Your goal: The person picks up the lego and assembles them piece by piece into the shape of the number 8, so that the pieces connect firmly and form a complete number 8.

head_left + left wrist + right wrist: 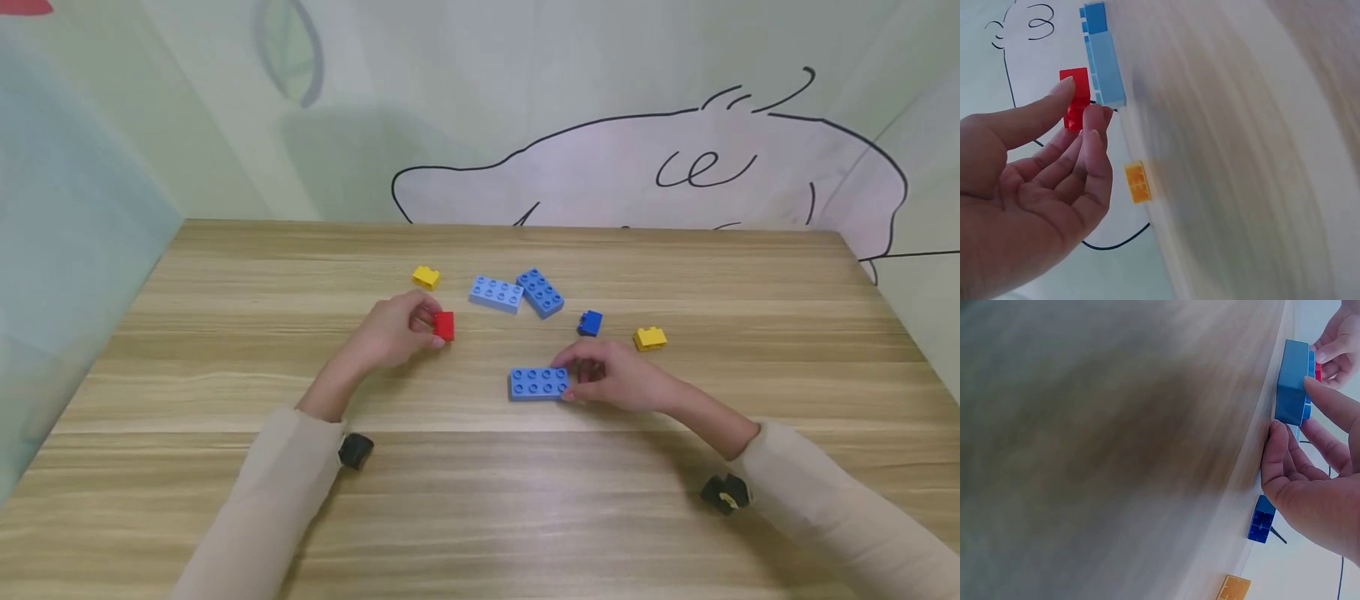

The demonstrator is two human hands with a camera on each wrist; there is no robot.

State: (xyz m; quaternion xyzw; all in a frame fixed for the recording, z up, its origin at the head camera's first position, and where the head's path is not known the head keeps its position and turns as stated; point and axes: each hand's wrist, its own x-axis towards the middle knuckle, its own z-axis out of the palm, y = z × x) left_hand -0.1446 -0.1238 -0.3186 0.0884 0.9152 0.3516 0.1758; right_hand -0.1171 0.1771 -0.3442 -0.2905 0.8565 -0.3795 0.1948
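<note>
While the left hand (397, 331) pinches the red brick (445, 326) between thumb and fingertips, the right hand (622, 377) grips the right end of the near blue brick (539, 384), thumb on its near side. Both grips narrow, each on its brick. Red brick sits left of centre, out past the left fingertips; can't tell if it touches the table (420, 500). Near blue brick is to its right and nearer, studs up, long side running left to right; the two are apart. Far of both: pale blue brick (496, 294), studs up, with the far blue brick (540, 292) slanted at its right end, contact unclear. Left yellow brick (426, 277) lies just far of the left hand. Dark blue brick (590, 323), studs facing left, is just far of the right hand; right yellow brick (650, 338) is right of that, slightly nearer. Wall (487, 100) with line drawing behind.
</note>
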